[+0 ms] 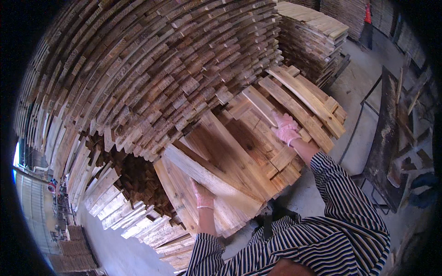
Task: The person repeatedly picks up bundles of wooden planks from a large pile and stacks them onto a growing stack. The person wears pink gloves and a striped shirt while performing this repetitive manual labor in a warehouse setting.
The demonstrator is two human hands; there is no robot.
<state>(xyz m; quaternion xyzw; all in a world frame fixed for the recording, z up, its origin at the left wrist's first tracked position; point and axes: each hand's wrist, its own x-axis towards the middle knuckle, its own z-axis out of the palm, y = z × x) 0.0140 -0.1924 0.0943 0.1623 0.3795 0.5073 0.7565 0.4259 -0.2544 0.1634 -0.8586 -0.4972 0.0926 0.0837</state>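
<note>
Both my hands wear thin pinkish gloves. My left hand (204, 197) grips the lower edge of a long pale wooden board (214, 177), which lies tilted over other boards; part of the fingers is hidden at its edge. Farther off to the right, my right hand (286, 129) is closed round the near end of a shorter, narrow wooden board (259, 105). Beneath both lies a layer of wide planks (237, 154), some brown, some pale. Several loose boards (306, 99) rest side by side just beyond my right hand.
A tall stack of boards (161, 69) rises directly behind. Another stack (317, 27) stands at the far right. On the right, a dark bench-like frame (382, 142) stands beside scrap wood (414, 152). Board ends (133, 216) jut out at lower left above the grey floor (108, 244).
</note>
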